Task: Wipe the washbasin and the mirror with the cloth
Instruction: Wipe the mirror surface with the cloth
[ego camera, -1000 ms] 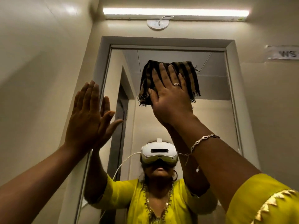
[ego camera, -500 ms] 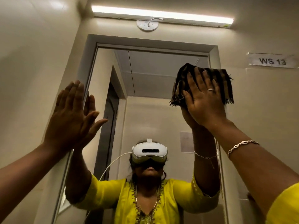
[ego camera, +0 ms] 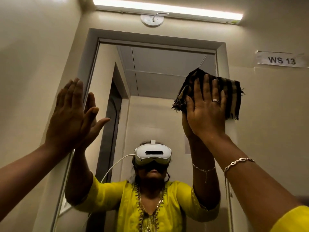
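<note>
A tall framed mirror (ego camera: 150,77) fills the middle of the wall ahead. My right hand (ego camera: 206,111) presses a dark striped cloth (ego camera: 232,96) flat against the glass and frame at the mirror's upper right edge. The fingers are spread over the cloth. My left hand (ego camera: 70,114) rests open and flat on the mirror's left frame, holding nothing. The mirror reflects a person in a yellow top with a white headset, and both raised arms. The washbasin is out of view.
A tube light (ego camera: 167,9) runs above the mirror, with a round white fixture (ego camera: 152,20) under it. A paper label reading WS 13 (ego camera: 281,60) is stuck on the wall to the right. A beige side wall (ego camera: 33,56) stands close on the left.
My right hand has slid the cloth from the mirror's upper middle rightward and slightly down to the right edge. The view has shifted. My left hand stays flat on the left frame.
</note>
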### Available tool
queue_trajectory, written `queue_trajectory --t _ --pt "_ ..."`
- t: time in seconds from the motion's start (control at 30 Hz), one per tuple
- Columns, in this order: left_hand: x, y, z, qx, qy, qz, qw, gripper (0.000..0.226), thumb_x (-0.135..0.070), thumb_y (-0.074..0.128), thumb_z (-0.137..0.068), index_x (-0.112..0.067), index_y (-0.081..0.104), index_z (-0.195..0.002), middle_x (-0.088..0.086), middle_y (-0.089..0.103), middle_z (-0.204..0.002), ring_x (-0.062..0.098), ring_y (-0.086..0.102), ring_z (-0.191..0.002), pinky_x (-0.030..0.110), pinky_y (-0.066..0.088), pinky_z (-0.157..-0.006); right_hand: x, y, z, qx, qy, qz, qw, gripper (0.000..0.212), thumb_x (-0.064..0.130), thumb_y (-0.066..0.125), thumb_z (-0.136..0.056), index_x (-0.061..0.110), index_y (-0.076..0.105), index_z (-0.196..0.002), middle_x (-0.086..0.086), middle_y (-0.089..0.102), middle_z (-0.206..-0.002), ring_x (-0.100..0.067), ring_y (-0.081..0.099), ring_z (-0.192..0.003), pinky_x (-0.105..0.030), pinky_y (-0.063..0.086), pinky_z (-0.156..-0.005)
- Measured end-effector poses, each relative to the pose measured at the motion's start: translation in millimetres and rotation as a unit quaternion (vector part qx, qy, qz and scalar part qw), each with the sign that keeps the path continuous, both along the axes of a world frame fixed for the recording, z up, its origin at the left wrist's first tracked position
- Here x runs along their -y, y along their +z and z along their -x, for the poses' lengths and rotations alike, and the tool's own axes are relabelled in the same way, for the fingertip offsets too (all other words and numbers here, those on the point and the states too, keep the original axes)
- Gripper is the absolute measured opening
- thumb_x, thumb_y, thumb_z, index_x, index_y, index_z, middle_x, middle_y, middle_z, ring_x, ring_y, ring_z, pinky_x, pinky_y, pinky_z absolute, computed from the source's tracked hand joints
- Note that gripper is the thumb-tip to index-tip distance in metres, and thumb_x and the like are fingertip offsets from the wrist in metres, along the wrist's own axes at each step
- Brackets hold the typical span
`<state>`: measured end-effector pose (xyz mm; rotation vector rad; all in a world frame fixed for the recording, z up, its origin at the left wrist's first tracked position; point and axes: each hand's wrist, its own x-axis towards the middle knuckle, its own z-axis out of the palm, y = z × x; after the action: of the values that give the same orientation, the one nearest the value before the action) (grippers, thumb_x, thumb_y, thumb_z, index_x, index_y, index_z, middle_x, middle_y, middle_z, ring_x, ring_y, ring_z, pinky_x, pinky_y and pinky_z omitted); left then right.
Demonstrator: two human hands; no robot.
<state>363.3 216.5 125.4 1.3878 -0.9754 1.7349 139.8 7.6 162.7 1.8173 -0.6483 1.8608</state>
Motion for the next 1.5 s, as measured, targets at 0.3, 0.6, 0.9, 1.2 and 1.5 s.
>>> queue_trajectory --t 0.3,0.6,0.9,1.2,1.5 --pt "-2.0 -5.9 21.2 -0.012 -0.033 -0.005 0.999 0.099 -0.071 0.007 -0.086 0.013 0.021 -0.137 0.034 0.023 -0.144 0.042 0.019 -0.134 0.052 0.019 -0.108 -39.6 -5.8 -46.3 -0.007 0.037 0.044 0.998 0.066 0.046 0.005 -0.089 0.017 0.015 -0.147 -0.009 0.01 -0.156 -0.029 0.004 -0.144 -0.039 -0.007 -0.112" --pt "-6.8 -8.0 23.0 -0.009 -0.067 -0.008 0.998 0.097 -0.07 0.006 -0.087 0.013 0.023 -0.135 0.034 0.029 -0.141 0.04 0.023 -0.132 0.054 0.025 -0.106 -96.8 -13.3 -101.4 -0.062 0.066 0.059 0.994 0.061 0.043 0.01 -0.092 0.018 0.004 -0.148 -0.007 -0.002 -0.157 -0.026 -0.008 -0.144 -0.042 -0.013 -0.11" --pt "-4.1 -7.6 8.7 -0.008 -0.113 0.01 0.994 0.083 -0.063 0.005 -0.09 0.001 0.02 -0.141 0.022 0.026 -0.148 0.025 0.018 -0.138 0.04 0.019 -0.113 -133.7 -5.8 -132.3 -0.109 0.055 0.069 0.99 0.063 0.043 0.004 -0.089 0.019 -0.005 -0.147 -0.007 -0.013 -0.156 -0.026 -0.017 -0.142 -0.043 -0.018 -0.107" --pt "-2.7 -6.8 4.6 0.004 -0.14 0.043 0.989 0.08 -0.061 0.009 -0.09 0.0 0.024 -0.141 0.021 0.031 -0.146 0.022 0.021 -0.136 0.04 0.023 -0.112 -149.6 -3.8 -141.4 -0.166 0.054 0.082 0.981 0.059 0.045 0.013 -0.098 0.02 -0.012 -0.146 -0.006 -0.019 -0.155 -0.026 -0.021 -0.141 -0.044 -0.015 -0.112" --pt "-3.4 -5.9 2.9 0.015 -0.137 0.024 0.99 0.082 -0.063 0.01 -0.09 0.002 0.024 -0.14 0.021 0.029 -0.146 0.016 0.018 -0.136 0.047 0.024 -0.111 -144.1 -25.7 -136.1 -0.169 0.073 0.093 0.979 0.059 0.039 0.007 -0.093 0.019 -0.011 -0.146 -0.006 -0.018 -0.155 -0.027 -0.022 -0.141 -0.043 -0.021 -0.109"
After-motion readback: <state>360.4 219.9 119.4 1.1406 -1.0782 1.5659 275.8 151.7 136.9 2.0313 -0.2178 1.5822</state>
